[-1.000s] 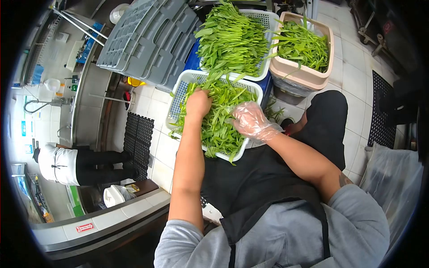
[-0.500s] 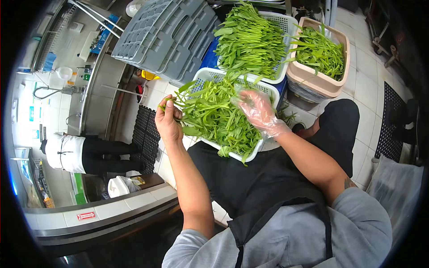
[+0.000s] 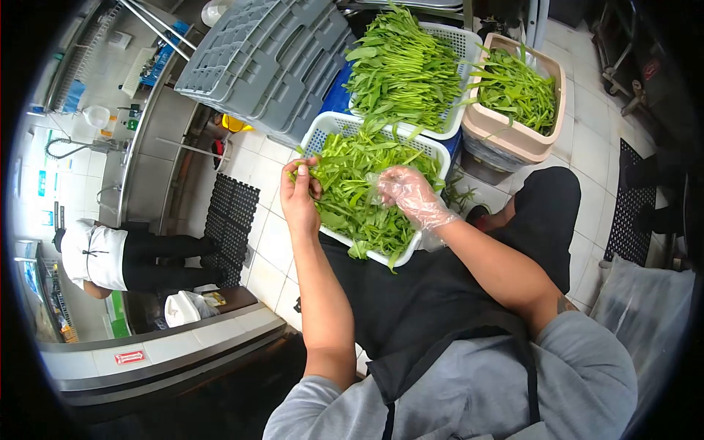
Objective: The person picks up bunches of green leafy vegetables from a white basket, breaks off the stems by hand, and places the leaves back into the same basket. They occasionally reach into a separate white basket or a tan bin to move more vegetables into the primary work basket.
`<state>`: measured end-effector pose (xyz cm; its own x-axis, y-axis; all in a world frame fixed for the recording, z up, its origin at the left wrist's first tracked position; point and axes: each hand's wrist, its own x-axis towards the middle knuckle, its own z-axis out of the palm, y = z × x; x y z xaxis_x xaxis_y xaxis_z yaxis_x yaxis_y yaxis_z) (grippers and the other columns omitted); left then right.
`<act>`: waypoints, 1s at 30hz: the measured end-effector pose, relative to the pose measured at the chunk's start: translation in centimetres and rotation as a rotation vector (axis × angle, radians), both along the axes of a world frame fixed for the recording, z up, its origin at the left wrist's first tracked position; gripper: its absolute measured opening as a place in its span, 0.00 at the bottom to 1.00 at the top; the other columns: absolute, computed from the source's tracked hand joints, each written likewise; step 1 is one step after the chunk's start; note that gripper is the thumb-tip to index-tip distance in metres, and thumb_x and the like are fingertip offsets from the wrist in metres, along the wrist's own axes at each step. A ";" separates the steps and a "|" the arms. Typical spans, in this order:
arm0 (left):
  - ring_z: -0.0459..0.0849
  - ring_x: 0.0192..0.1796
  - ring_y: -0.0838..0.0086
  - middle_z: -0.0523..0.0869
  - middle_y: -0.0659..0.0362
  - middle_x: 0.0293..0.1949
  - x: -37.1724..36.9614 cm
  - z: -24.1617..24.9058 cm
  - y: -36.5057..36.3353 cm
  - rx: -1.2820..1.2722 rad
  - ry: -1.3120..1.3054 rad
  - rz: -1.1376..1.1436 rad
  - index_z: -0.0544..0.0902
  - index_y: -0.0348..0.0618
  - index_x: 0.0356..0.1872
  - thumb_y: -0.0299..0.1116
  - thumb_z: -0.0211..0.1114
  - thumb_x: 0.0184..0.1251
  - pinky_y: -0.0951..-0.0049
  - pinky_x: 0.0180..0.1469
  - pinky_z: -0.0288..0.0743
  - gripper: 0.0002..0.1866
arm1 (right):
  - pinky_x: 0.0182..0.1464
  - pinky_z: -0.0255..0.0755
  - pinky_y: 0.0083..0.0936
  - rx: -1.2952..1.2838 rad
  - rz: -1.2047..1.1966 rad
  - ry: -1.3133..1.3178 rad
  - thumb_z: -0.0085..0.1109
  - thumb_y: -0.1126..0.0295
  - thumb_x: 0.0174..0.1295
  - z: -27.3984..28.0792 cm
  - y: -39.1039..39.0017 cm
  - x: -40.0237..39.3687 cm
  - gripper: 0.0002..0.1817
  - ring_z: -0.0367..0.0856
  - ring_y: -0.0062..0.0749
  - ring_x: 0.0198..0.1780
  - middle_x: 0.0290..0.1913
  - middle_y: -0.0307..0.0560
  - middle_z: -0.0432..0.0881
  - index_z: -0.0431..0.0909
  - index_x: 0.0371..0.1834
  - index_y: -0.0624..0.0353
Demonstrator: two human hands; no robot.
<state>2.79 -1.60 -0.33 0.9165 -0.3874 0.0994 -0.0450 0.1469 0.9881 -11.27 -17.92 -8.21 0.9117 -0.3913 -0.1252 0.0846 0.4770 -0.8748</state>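
Since half a second ago both hands have drawn in over the near white basket [image 3: 434, 150]: the bare left hand [image 3: 299, 196] pinches a leafy stem [image 3: 312, 170] at the basket's left rim, fingers narrow around it, while the right hand [image 3: 408, 192] (in a thin clear plastic glove) rests half-curled on the loose greens [image 3: 359, 194], grip unclear. Stems run roughly near-to-far, between the hands. Farther off sit a second heaped mesh basket [image 3: 460, 44], a beige tub [image 3: 513, 143] and ribbed grey crates [image 3: 264, 59].
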 end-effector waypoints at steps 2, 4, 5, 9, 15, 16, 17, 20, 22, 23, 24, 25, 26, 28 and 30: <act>0.72 0.28 0.85 0.88 0.57 0.52 -0.1 -0.1 -0.4 0.077 0.002 -0.055 0.79 0.44 0.53 0.35 0.59 0.83 0.82 0.28 0.65 0.08 | 0.38 0.77 0.22 -0.029 0.021 -0.006 0.67 0.66 0.72 -0.6 -0.7 -0.2 0.10 0.80 0.20 0.33 0.33 0.38 0.82 0.81 0.43 0.63; 0.77 0.34 0.83 0.88 0.58 0.50 -0.1 -0.5 -0.7 0.181 -0.001 -0.074 0.81 0.41 0.58 0.34 0.64 0.80 0.80 0.37 0.72 0.13 | 0.41 0.78 0.23 -0.059 0.053 0.015 0.65 0.71 0.73 -0.5 -1.3 -0.4 0.06 0.82 0.22 0.36 0.35 0.39 0.83 0.80 0.45 0.61; 0.78 0.37 0.82 0.88 0.58 0.50 0.0 -0.9 -1.0 0.276 -0.056 -0.062 0.81 0.41 0.60 0.34 0.65 0.78 0.80 0.41 0.73 0.15 | 0.42 0.77 0.23 -0.069 0.052 0.018 0.65 0.71 0.73 -0.4 -1.4 -0.5 0.06 0.82 0.22 0.36 0.36 0.40 0.84 0.80 0.45 0.61; 0.83 0.46 0.74 0.89 0.57 0.47 -0.7 -1.1 -2.0 0.525 -0.213 -0.077 0.85 0.39 0.62 0.32 0.72 0.70 0.73 0.54 0.76 0.21 | 0.38 0.77 0.23 -0.155 0.003 0.061 0.68 0.64 0.71 1.1 -1.6 -0.8 0.13 0.81 0.21 0.32 0.32 0.38 0.83 0.82 0.42 0.65; 0.85 0.54 0.62 0.89 0.53 0.48 -0.3 -1.8 -1.9 0.661 -0.294 0.057 0.90 0.40 0.47 0.36 0.69 0.74 0.63 0.61 0.74 0.11 | 0.38 0.76 0.23 -0.148 0.019 0.015 0.69 0.65 0.69 -0.6 -2.3 -0.8 0.11 0.81 0.21 0.31 0.30 0.38 0.83 0.83 0.40 0.64; 0.82 0.58 0.60 0.88 0.53 0.51 0.0 -1.5 -1.4 0.590 -0.414 0.113 0.90 0.41 0.46 0.36 0.68 0.75 0.61 0.64 0.71 0.10 | 0.38 0.76 0.22 -0.168 0.031 0.017 0.69 0.65 0.69 -1.3 -2.7 -0.8 0.11 0.80 0.20 0.31 0.30 0.38 0.83 0.83 0.39 0.63; 0.80 0.62 0.58 0.87 0.53 0.54 0.6 -1.1 -0.6 0.516 -0.532 0.168 0.90 0.42 0.45 0.36 0.67 0.76 0.60 0.67 0.69 0.10 | 0.37 0.76 0.22 -0.186 0.041 0.021 0.69 0.65 0.69 -2.0 -3.2 -0.9 0.11 0.80 0.20 0.31 0.30 0.38 0.83 0.84 0.39 0.62; 0.65 0.76 0.49 0.83 0.54 0.65 0.1 3.0 0.5 0.659 -0.880 0.423 0.90 0.45 0.43 0.35 0.64 0.78 0.51 0.77 0.54 0.09 | 0.37 0.75 0.22 -0.288 0.067 0.179 0.70 0.64 0.68 -1.0 -4.0 -1.6 0.11 0.79 0.19 0.30 0.29 0.38 0.83 0.84 0.37 0.61; 0.59 0.80 0.43 0.82 0.56 0.69 -0.5 5.8 0.8 0.651 -1.094 0.463 0.90 0.46 0.42 0.35 0.67 0.76 0.47 0.80 0.48 0.07 | 0.39 0.76 0.25 -0.339 0.076 0.188 0.70 0.62 0.68 -1.2 -4.2 -1.7 0.14 0.80 0.22 0.32 0.29 0.39 0.83 0.84 0.39 0.64; 0.58 0.80 0.43 0.82 0.57 0.69 -1.1 7.1 0.6 0.732 -1.147 0.442 0.89 0.46 0.42 0.35 0.67 0.75 0.46 0.80 0.48 0.06 | 0.40 0.76 0.27 -0.380 0.069 0.163 0.70 0.62 0.68 -1.3 -4.3 -1.7 0.14 0.81 0.24 0.33 0.30 0.41 0.83 0.84 0.39 0.64; 0.58 0.80 0.43 0.82 0.57 0.69 -1.8 8.2 0.3 0.812 -1.200 0.420 0.89 0.47 0.43 0.35 0.67 0.75 0.44 0.80 0.48 0.06 | 0.42 0.76 0.28 -0.420 0.062 0.138 0.70 0.62 0.68 -1.4 -4.3 -1.8 0.15 0.82 0.26 0.35 0.31 0.42 0.84 0.84 0.40 0.65; 0.58 0.81 0.43 0.82 0.58 0.69 -2.3 8.9 0.0 0.893 -1.252 0.398 0.89 0.47 0.43 0.35 0.68 0.74 0.42 0.80 0.47 0.06 | 0.43 0.77 0.28 -0.454 0.075 0.144 0.69 0.64 0.68 -1.0 -4.3 -1.8 0.13 0.82 0.26 0.37 0.34 0.43 0.84 0.84 0.42 0.65; 0.58 0.81 0.43 0.82 0.59 0.69 -2.7 9.0 -0.3 0.940 -1.214 0.319 0.89 0.47 0.43 0.35 0.68 0.74 0.41 0.80 0.47 0.06 | 0.45 0.77 0.29 -0.487 0.088 0.150 0.68 0.66 0.68 -0.6 -4.4 -2.0 0.11 0.83 0.27 0.39 0.37 0.43 0.84 0.84 0.43 0.65; 0.59 0.81 0.43 0.83 0.59 0.68 -3.4 9.0 -1.2 1.027 -1.133 0.158 0.89 0.48 0.43 0.35 0.68 0.73 0.40 0.80 0.48 0.06 | 0.48 0.77 0.32 -0.600 0.094 0.108 0.67 0.68 0.67 0.1 -4.5 -2.3 0.10 0.84 0.34 0.43 0.40 0.47 0.85 0.84 0.44 0.64; 0.61 0.80 0.45 0.85 0.57 0.65 -3.1 7.5 -1.7 1.043 -1.039 0.083 0.89 0.45 0.44 0.35 0.65 0.76 0.40 0.80 0.49 0.08 | 0.53 0.76 0.37 -0.759 0.077 0.012 0.66 0.68 0.66 0.4 -4.8 -2.5 0.10 0.85 0.45 0.46 0.41 0.54 0.86 0.84 0.42 0.64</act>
<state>-0.30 -3.28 7.13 0.6330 -0.6461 0.4266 -0.7564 -0.6336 0.1626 -13.76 -22.72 -7.83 0.9403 -0.3089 0.1429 0.0642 -0.2514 -0.9657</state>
